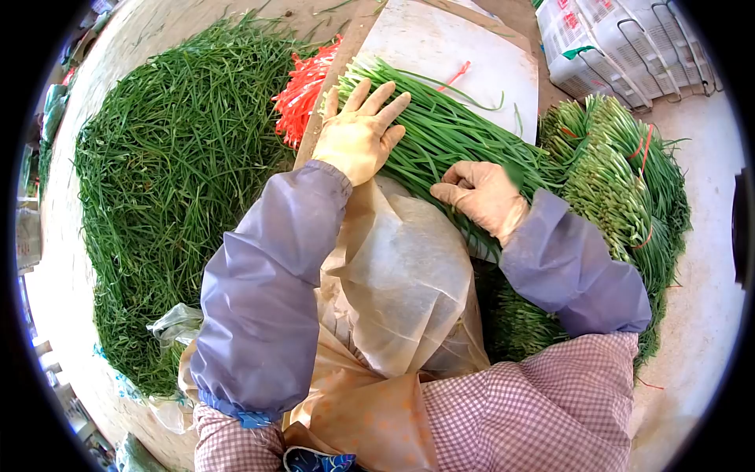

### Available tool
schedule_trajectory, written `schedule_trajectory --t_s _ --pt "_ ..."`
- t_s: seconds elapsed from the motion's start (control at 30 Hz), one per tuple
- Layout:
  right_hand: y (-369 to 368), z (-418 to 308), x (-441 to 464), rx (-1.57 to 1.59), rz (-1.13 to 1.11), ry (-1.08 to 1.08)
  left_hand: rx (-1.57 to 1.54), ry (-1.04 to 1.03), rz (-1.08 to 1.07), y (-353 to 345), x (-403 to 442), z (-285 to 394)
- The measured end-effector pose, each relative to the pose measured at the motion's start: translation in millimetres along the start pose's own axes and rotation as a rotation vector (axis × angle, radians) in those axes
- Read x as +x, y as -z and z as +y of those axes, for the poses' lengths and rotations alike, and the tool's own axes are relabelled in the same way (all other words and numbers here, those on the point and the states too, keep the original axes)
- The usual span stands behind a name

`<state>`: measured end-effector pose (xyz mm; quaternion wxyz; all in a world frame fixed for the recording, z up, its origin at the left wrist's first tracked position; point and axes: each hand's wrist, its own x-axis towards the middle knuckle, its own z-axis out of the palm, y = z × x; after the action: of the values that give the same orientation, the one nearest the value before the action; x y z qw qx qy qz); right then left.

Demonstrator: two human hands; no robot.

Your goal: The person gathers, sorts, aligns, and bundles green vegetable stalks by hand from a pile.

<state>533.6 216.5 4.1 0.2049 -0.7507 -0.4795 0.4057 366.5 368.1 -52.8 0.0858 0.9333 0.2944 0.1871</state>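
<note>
A bunch of long green stalks with pale cut ends (440, 122) lies across a white board (472, 55). My left hand (358, 134), in a pale glove, rests with spread fingers on the bunch near its pale ends. Farther right, my right hand (484, 197), also gloved, is at the lower edge of the bunch with thumb and forefinger pinched together; what is between them, if anything, is too small to tell. A red tie (454, 76) lies on the board behind the stalks. Red strips (305, 90) hang in a bundle left of my left hand.
A large heap of loose green stalks (173, 157) fills the left side. Tied bundles (609, 173) are stacked at the right, with more below my right forearm. White crates (613, 51) stand at the back right. A translucent apron or sheet (401, 275) covers my lap.
</note>
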Motion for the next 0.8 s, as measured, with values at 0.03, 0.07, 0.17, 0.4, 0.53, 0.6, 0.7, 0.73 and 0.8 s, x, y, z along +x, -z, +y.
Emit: schedule_trajectory --t_s 0.03,0.07,0.17,0.4,0.53,0.6,0.7,0.73,0.8 --pt "-5 7 6 0.125 0.013 0.014 -0.006 0.005 0.002 0 0 1" --pt "-11 14 12 0.251 0.024 0.027 -0.014 0.016 0.004 0 0 1" --pt "-5 3 9 0.527 -0.016 -0.1 -0.014 0.016 0.022 -3 -2 0" --pt "60 -9 -12 0.861 0.252 0.24 0.03 0.015 0.049 -11 -2 -1" --pt "116 -5 -55 0.711 -0.017 0.012 0.021 0.024 0.041 -9 -1 1" --pt "112 -8 -72 0.5 -0.063 -0.203 0.015 0.019 0.058 -10 -2 0" --pt "90 8 -72 0.181 -0.041 -0.376 0.016 0.022 0.059 -9 -2 2" --pt "81 7 -70 0.126 -0.021 -0.389 0.01 0.02 0.062 -9 -3 1" --pt "65 18 -62 -0.052 -0.011 -0.312 0.009 0.022 0.062 -9 -2 1"
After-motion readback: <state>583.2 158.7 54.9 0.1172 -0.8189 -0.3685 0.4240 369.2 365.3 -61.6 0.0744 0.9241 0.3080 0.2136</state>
